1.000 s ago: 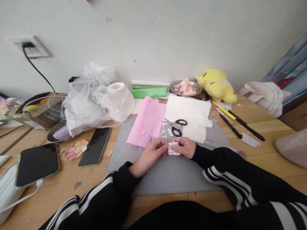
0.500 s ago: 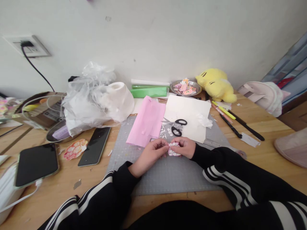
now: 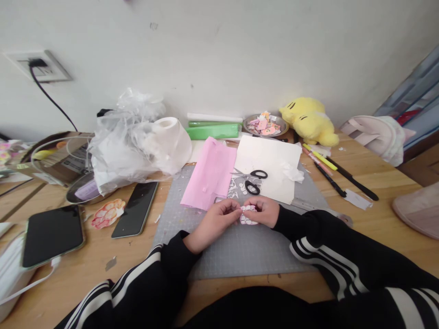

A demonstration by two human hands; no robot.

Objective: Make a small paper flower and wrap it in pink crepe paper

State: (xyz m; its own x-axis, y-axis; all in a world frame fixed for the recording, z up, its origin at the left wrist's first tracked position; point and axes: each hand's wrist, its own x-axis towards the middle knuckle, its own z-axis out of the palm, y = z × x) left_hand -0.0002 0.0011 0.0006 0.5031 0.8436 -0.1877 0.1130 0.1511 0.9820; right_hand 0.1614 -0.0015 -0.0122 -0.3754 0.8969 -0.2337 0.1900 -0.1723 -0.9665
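Observation:
A small pink-and-white paper cutout (image 3: 248, 218) with dark outlines is pinched between both hands above the grey cutting mat (image 3: 240, 256). My left hand (image 3: 219, 219) grips its left edge with thumb and fingers closed. On the other side, my right hand (image 3: 264, 211) is closed on its right edge, the thumb across its face. Just beyond the hands lie black-handled scissors (image 3: 253, 188), partly open, over thin white paper scraps (image 3: 237, 185). A pink sheet (image 3: 211, 176) is to their left, and cream paper (image 3: 265, 155) sits behind.
Two phones (image 3: 135, 210) and a flower-like cutout (image 3: 108, 213) lie at left, near a plastic bag (image 3: 116, 146) and a white paper roll (image 3: 169, 146). A metal dish (image 3: 284, 125) of cutouts and a yellow plush (image 3: 310, 121) stand at the back. Pens (image 3: 329, 179) lie at right.
The paper cutout has tilted slightly between my fingers. Both hands stay in nearly the same place, and the other things have not moved.

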